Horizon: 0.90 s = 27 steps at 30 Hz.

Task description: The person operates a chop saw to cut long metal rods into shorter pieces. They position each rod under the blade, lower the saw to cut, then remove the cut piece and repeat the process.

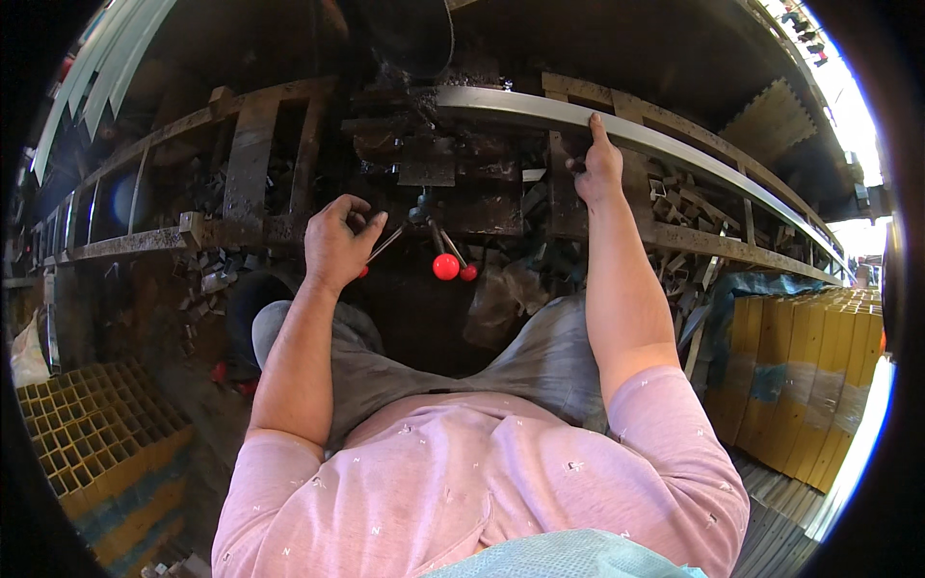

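A long silvery metal bar (665,141) runs from the dark machine at the centre, curving away to the far right. My right hand (601,166) grips it from the near side, thumb on its upper edge; the fingers are partly hidden. My left hand (337,241) hovers left of the lever handles, fingers loosely bent and thumb apart, with nothing seen in it. Beside it are thin metal levers with red ball knobs, the largest knob (445,267) in the middle. A dark clamp block (426,164) sits under the bar's left end.
Rusty frame rails (252,164) extend to both sides, with metal offcuts (689,207) piled among them. Stacked yellow square tubes (800,376) stand at right, and another bundle (101,424) at lower left. A dark round machine part (409,39) hangs overhead. Clear plastic (501,299) lies near my knees.
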{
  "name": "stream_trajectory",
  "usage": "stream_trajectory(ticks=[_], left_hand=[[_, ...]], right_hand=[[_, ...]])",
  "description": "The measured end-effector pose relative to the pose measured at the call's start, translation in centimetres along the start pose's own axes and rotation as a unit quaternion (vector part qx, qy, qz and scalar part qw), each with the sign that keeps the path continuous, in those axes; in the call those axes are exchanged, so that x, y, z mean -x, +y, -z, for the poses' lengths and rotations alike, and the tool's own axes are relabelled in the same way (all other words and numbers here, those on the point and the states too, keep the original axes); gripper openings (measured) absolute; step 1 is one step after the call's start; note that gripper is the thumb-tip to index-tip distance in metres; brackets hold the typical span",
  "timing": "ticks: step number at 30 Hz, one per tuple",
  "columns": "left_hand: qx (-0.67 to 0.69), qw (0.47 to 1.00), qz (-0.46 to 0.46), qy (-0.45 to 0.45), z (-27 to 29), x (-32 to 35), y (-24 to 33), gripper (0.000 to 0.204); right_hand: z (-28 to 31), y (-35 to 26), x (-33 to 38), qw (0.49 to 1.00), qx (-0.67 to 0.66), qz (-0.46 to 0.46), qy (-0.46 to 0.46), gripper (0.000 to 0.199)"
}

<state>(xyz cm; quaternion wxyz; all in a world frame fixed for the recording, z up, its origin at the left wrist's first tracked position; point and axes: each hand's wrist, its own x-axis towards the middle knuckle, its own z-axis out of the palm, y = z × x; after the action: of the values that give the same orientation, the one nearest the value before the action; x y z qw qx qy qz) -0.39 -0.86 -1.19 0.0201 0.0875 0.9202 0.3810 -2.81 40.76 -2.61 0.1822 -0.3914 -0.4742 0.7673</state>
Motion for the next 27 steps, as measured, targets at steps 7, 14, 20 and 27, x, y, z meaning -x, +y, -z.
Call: stream_trajectory(ticks=[7,14,20,27], left_hand=[[-0.010,1.000,-0.004,0.000,-0.4,-0.4,0.0,0.035],[-0.061,0.997,0.025,-0.033,0.7,0.2,-0.6,0.041],[-0.178,0.962,0.054,-0.198,1.1,0.6,-1.3,0.070],[-0.246,0.911,0.080,-0.321,-0.2,0.7,-2.1,0.077]], right_hand=[[-1.2,1.5,0.3,0.993,0.101,-0.030,-0.045,0.046],[-0.5,-0.1,0.1,0.838,0.452,0.303,0.036,0.054],[1.7,-1.1,-3.6,0.659,0.680,0.318,0.047,0.077],[2.1,-1.7,-4.8,0.647,0.685,0.333,-0.005,0.079]])
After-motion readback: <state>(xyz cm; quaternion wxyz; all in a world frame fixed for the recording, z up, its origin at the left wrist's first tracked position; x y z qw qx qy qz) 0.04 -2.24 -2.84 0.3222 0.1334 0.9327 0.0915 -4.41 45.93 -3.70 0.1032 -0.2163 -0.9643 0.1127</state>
